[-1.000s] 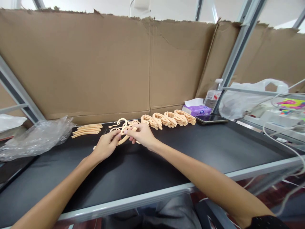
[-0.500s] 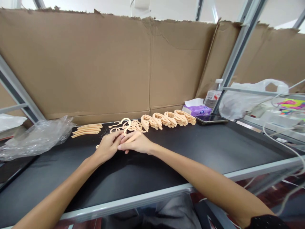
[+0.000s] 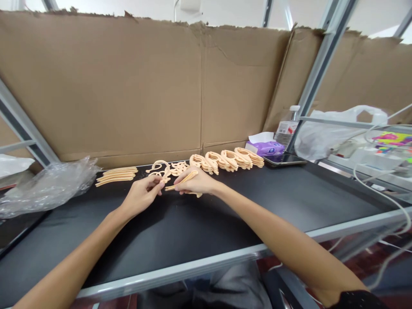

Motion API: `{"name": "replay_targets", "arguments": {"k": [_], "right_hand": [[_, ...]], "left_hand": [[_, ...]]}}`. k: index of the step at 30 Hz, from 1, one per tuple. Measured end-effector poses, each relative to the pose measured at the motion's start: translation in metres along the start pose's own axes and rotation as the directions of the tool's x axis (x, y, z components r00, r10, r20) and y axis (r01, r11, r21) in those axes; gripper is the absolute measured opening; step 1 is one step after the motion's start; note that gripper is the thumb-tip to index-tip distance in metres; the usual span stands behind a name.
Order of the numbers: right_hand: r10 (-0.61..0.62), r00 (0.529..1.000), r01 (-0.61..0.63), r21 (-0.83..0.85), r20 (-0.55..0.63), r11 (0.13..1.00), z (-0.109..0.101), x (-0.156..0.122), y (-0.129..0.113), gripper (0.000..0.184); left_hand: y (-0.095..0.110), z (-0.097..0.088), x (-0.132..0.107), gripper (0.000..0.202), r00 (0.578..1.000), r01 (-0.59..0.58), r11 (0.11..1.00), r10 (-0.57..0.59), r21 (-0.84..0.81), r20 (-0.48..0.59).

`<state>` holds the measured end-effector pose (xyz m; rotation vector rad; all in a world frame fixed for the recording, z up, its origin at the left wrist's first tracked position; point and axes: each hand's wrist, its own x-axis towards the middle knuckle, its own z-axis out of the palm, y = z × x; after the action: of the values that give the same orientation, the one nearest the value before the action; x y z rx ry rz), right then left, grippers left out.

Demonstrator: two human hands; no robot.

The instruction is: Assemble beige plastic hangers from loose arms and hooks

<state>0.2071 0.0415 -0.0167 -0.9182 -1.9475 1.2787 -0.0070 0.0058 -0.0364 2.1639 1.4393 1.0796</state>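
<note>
"While both forearms slant inward from the near corners, how is the left hand posed?"

"Fingers curled, thumb and forefinger pinched narrow on a cream hanger hook, which arches up beyond the fingertips."

"And the right hand?"

"Turned so its fingers point left, closed around slim cream hanger arms, with ends sticking out toward the other hand. I can't tell how many it grips."

"How close are the hands?"

"Just apart, side by side above the black tabletop. Loose hooks lie behind them, and stacks of folded hangers lie in a row to the right."
</note>
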Motion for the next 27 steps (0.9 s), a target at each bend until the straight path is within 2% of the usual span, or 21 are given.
{"name": "replay_targets", "arguments": {"k": [2, 5, 8, 11, 13, 20, 27], "right_hand": [[0.017, 1.000, -0.017, -0.001, -0.015, 1.000, -0.006, 0.001, 0.001, 0.007], [-0.029, 0.996, 0.028, -0.014, -0.084, 1.000, -0.009, 0.003, 0.003, 0.013], [-0.049, 0.982, 0.046, -0.018, -0.184, 0.999, -0.009, 0.005, 0.003, 0.022], [-0.039, 0.972, 0.044, 0.016, -0.234, 0.999, -0.007, 0.005, 0.001, 0.023], [-0.053, 0.970, 0.059, 0.016, -0.235, 0.998, -0.006, 0.005, 0.000, 0.023], [-0.112, 0.964, 0.082, -0.131, -0.240, 0.988, -0.003, 0.003, 0.002, 0.023], [-0.188, 0.964, 0.138, -0.247, -0.190, 0.959, -0.001, 0.003, 0.003, 0.023]], "left_hand": [[-0.001, 0.000, 0.000, 0.037, 1.000, -0.003, 1.000, 0.004, 0.014, -0.025], [-0.003, 0.000, 0.001, 0.035, 0.998, -0.024, 0.999, 0.026, 0.042, -0.051], [-0.005, -0.002, 0.002, 0.030, 0.987, -0.135, 0.982, 0.145, 0.135, -0.072], [-0.006, -0.005, 0.003, 0.025, 0.935, -0.313, 0.909, 0.346, 0.276, -0.078], [-0.008, -0.006, 0.003, 0.021, 0.901, -0.395, 0.864, 0.431, 0.312, -0.052], [-0.012, -0.004, 0.003, 0.019, 0.820, -0.546, 0.775, 0.572, 0.318, 0.014], [-0.012, -0.001, 0.002, 0.024, 0.750, -0.624, 0.651, 0.654, 0.433, 0.099]]}}
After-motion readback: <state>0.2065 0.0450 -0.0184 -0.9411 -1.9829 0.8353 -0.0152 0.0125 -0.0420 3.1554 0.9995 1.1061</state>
